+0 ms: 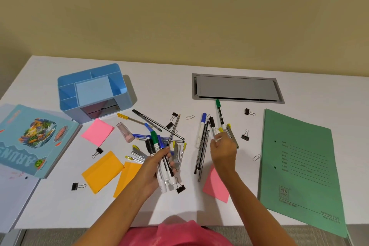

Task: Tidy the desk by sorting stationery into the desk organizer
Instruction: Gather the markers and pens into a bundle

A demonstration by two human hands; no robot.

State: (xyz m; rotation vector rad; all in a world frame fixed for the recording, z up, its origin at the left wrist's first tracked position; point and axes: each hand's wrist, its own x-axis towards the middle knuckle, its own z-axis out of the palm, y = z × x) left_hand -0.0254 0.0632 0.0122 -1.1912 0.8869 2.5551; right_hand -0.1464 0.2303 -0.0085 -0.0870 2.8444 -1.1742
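A bunch of markers (pixel 157 146) is held tight in the left hand (pixel 153 168), fingers curled round them, near the middle of the desk's (pixel 159 90) front edge. A black-capped marker (pixel 212 126) is pinched by the right hand (pixel 222 150), just beside. The blue organizer (pixel 93 94) is set twd the back-left corner, w/ loose pens (pixel 147 120) spread btwn it & the hands.

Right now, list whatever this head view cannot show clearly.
Head view:
- Blue plastic desk organizer: tinted drawer front hides contents.
- Green paper folder: print too small.
- Bundle of markers: barrels partly covered by gripping left hand.
- Black-capped white marker: barrel hidden under pinching right hand.
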